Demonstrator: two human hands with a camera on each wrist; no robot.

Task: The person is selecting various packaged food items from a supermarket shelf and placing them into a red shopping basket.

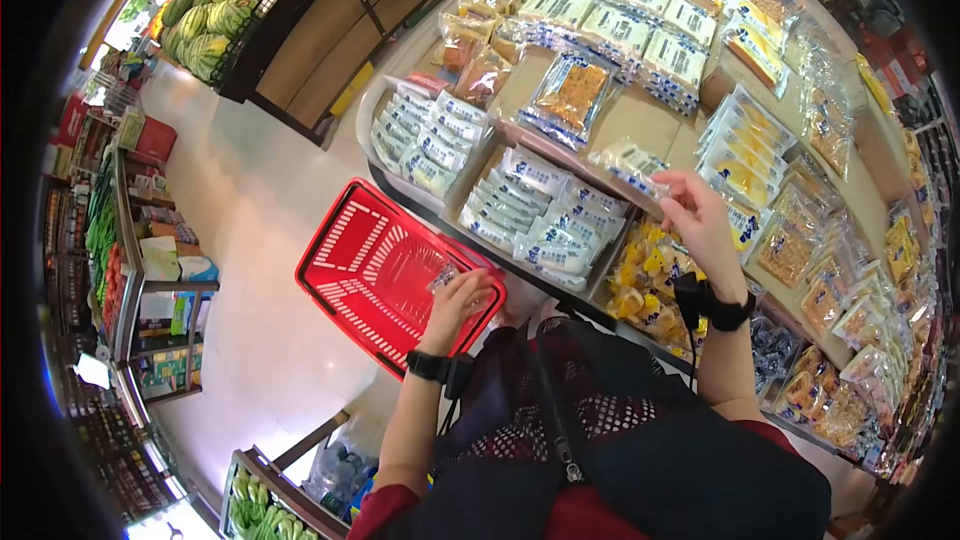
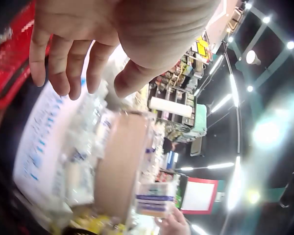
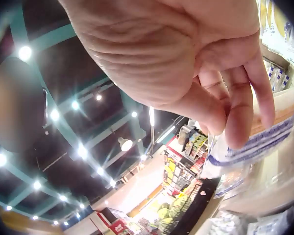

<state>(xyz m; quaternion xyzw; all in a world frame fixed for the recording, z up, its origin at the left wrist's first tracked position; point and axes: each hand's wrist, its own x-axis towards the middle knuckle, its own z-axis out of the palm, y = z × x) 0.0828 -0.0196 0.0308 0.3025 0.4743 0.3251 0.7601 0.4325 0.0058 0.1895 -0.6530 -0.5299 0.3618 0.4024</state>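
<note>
My right hand (image 1: 695,225) pinches the edge of a clear plastic packet (image 1: 630,162) with blue print, above the display stand. In the right wrist view, thumb and fingertips meet at the edge of this packet (image 3: 255,149), which shows blue stripes and something tan inside. My left hand (image 1: 462,305) is over the near right rim of a red shopping basket (image 1: 340,230). Seen from the left wrist, its fingers (image 2: 59,73) hang loosely with nothing gripped. A shiny clear wrapper (image 1: 443,278) shows beside those fingers in the head view.
White packets (image 1: 545,230) fill a bin at the stand's front edge, beside yellow-wrapped pieces (image 1: 655,280). A packet of orange-brown food (image 1: 572,90) lies on bare cardboard (image 1: 650,118). Watermelons (image 1: 215,25) stand at the upper left, beyond the pale floor (image 1: 240,200).
</note>
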